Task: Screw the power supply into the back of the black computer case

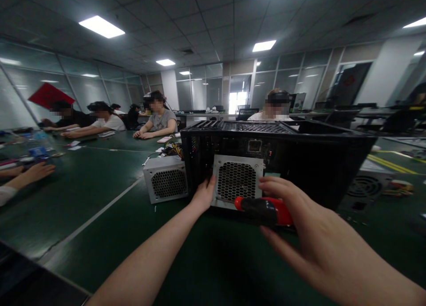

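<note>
A black computer case point(299, 159) stands on the green table point(100, 195) in front of me, its rear side toward me. A grey power supply with a round-hole grille point(237, 179) sits in its lower rear opening. My left hand point(203, 194) rests against the left edge of that power supply, fingers partly hidden behind it. My right hand point(299, 226) is closed around a red and black screwdriver point(262, 209), which lies level in front of the case's lower edge.
A second loose power supply point(165, 178) stands left of the case with bundled cables behind it. Several people sit around the far and left sides of the table, and another person's hand point(35, 172) lies at the left. A fan unit point(364, 188) sits to the right.
</note>
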{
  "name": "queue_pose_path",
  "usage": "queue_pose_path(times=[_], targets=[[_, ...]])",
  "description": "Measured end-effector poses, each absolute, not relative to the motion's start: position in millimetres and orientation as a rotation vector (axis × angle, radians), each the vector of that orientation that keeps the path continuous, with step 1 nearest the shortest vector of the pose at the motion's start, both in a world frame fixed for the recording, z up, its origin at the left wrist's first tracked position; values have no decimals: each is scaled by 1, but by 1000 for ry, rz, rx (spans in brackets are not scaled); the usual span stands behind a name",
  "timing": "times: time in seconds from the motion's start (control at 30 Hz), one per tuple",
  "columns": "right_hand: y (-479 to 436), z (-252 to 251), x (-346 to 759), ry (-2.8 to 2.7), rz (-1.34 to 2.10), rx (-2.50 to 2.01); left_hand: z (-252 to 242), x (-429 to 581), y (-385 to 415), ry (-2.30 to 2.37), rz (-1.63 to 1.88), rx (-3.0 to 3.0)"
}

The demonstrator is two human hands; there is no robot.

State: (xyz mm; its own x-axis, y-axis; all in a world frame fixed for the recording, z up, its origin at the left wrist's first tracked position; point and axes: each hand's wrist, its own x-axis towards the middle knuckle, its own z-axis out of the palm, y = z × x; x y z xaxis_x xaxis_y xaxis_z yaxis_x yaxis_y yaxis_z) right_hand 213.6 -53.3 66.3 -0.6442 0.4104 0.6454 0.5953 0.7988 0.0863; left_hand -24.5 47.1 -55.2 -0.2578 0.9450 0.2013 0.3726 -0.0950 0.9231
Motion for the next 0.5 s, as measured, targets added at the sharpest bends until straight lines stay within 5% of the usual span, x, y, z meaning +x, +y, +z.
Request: queue_pose_path(times=[0.17,0.5], targets=[[-64,69,212,-2602,-32,-569,-55,-24,47,1691,1343,1425],[-61,67,210,-2572,62,-589,-57,-24,47,1686,1345,1435]])
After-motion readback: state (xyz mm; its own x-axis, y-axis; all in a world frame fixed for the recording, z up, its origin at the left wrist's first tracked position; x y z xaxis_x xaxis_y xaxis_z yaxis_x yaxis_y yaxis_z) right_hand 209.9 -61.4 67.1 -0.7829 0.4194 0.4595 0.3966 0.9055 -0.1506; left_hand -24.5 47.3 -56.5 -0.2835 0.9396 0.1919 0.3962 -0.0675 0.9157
